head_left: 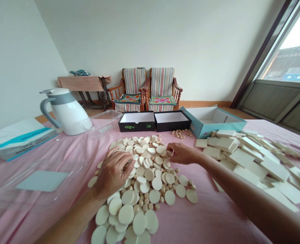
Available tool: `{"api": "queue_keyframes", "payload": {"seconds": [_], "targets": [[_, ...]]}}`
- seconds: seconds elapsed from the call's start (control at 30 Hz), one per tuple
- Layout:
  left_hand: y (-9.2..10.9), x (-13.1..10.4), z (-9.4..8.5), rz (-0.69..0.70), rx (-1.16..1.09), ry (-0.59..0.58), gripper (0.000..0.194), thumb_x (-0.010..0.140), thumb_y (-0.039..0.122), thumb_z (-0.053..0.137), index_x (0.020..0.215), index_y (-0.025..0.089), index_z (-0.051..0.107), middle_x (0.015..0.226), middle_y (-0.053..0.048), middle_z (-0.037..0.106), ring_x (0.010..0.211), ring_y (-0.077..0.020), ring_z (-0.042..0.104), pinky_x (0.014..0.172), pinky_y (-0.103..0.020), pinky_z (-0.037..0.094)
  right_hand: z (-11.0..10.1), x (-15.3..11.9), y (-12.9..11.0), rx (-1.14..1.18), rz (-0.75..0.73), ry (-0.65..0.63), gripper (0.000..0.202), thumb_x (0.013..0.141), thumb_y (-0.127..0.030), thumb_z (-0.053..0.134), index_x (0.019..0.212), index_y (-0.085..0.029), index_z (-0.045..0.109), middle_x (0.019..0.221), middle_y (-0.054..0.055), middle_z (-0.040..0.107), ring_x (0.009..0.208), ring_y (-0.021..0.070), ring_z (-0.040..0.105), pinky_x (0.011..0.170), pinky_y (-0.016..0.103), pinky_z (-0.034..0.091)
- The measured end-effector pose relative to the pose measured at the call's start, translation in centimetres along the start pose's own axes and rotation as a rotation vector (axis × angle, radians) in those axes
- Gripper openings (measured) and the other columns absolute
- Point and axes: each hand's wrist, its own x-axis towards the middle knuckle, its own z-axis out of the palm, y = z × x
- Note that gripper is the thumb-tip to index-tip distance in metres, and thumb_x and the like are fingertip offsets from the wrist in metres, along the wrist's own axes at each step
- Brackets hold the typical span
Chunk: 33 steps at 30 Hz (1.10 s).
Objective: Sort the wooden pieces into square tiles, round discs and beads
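A spread-out heap of pale round wooden discs (156, 183) lies on the pink cloth, with small wooden beads (145, 206) mixed in. My left hand (115, 168) rests over the left part of the heap, its fingers bent; whatever lies under them is hidden. At the heap's right upper edge, my right hand (182, 153) has thumb and fingers closed on a disc (169, 153). A separate group of small beads (182, 133) sits beyond my right hand, in front of the black boxes.
Two open black boxes (136, 126) stand behind the heap, beside a blue box (211, 128). Square wooden pieces (244, 157) are piled right. Left are a thermos jug (70, 113), a packet (22, 139) and clear plastic trays (73, 169). Two chairs (162, 81) stand beyond.
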Motion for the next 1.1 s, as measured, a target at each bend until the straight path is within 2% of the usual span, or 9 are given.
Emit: {"api": "queue_keyframes", "payload": {"seconds": [0.1,0.33,0.4,0.53,0.63,0.7,0.83,0.9,1.1], "targets": [[0.0,0.0,0.0,-0.001,-0.004,0.0,0.01,0.087,0.021,0.053,0.088,0.019,0.063,0.09,-0.004,0.069,0.089,-0.0185,0.062,0.097,-0.04,0.041,0.3,-0.2,-0.6,-0.011,-0.004,0.055,0.014,0.077,-0.016,0.051,0.084,-0.014,0.063,0.083,0.007,0.068,0.072,0.0146,0.057,0.062,0.022,0.035],[0.1,0.0,0.1,0.0,0.002,0.001,0.009,0.088,0.02,0.053,0.088,0.018,0.062,0.089,-0.003,0.069,0.089,-0.0189,0.062,0.098,-0.042,0.04,-1.1,-0.2,0.7,-0.066,0.069,0.165,0.023,0.076,-0.01,0.044,0.076,-0.015,0.067,0.076,0.006,0.069,0.068,0.0151,0.057,0.062,0.024,0.034],[0.0,0.0,0.1,0.001,0.004,-0.003,0.008,0.088,0.02,0.054,0.088,0.018,0.062,0.089,-0.003,0.069,0.089,-0.019,0.062,0.098,-0.043,0.04,-1.7,-0.6,1.3,-0.089,0.091,0.143,0.024,0.075,-0.01,0.045,0.078,-0.015,0.069,0.079,0.007,0.07,0.073,0.0166,0.059,0.063,0.024,0.035],[-0.1,-0.1,0.1,-0.005,0.002,-0.008,0.009,0.087,0.021,0.054,0.088,0.019,0.062,0.091,-0.003,0.069,0.09,-0.0189,0.062,0.099,-0.042,0.04,-2.2,-1.5,2.6,-0.047,0.097,-0.016,0.029,0.074,-0.008,0.047,0.087,-0.016,0.072,0.082,0.005,0.071,0.075,0.0161,0.061,0.065,0.023,0.038],[-0.1,0.0,0.1,-0.012,0.003,-0.01,0.01,0.087,0.022,0.054,0.088,0.019,0.063,0.09,-0.003,0.07,0.09,-0.0186,0.063,0.099,-0.041,0.04,-2.1,-2.2,2.9,-0.104,0.178,0.089,0.032,0.073,-0.006,0.049,0.096,-0.014,0.07,0.09,0.008,0.07,0.083,0.0179,0.061,0.072,0.024,0.039],[-0.1,0.0,0.1,-0.013,0.002,-0.011,0.01,0.087,0.022,0.054,0.089,0.019,0.064,0.09,-0.003,0.07,0.09,-0.0185,0.063,0.099,-0.04,0.041,-1.9,-3.0,2.3,-0.12,0.181,0.119,0.028,0.074,-0.007,0.049,0.092,-0.014,0.07,0.088,0.008,0.069,0.08,0.0179,0.06,0.071,0.025,0.039],[-0.1,-0.1,0.2,-0.014,0.001,-0.012,0.01,0.087,0.021,0.055,0.089,0.019,0.064,0.092,-0.003,0.07,0.092,-0.0186,0.063,0.099,-0.04,0.041,-1.3,-5.1,-0.5,0.02,0.023,-0.014,0.021,0.075,-0.01,0.052,0.087,-0.016,0.068,0.086,0.006,0.068,0.076,0.0151,0.059,0.068,0.023,0.039],[-0.1,-0.1,0.2,-0.013,0.001,-0.013,0.01,0.087,0.021,0.055,0.089,0.019,0.064,0.092,-0.003,0.07,0.092,-0.0186,0.063,0.099,-0.04,0.041,-0.6,-5.9,-1.8,0.066,0.012,-0.042,0.022,0.075,-0.01,0.053,0.091,-0.016,0.066,0.089,0.006,0.066,0.079,0.0151,0.058,0.068,0.023,0.039],[0.1,0.1,0.2,-0.006,0.011,-0.004,0.009,0.087,0.021,0.055,0.088,0.019,0.064,0.091,-0.004,0.07,0.09,-0.0188,0.063,0.099,-0.04,0.041,1.2,-6.0,-2.6,0.062,0.038,0.015,0.018,0.075,-0.007,0.047,0.081,-0.015,0.062,0.081,0.006,0.062,0.074,0.0138,0.055,0.066,0.023,0.037]]}}
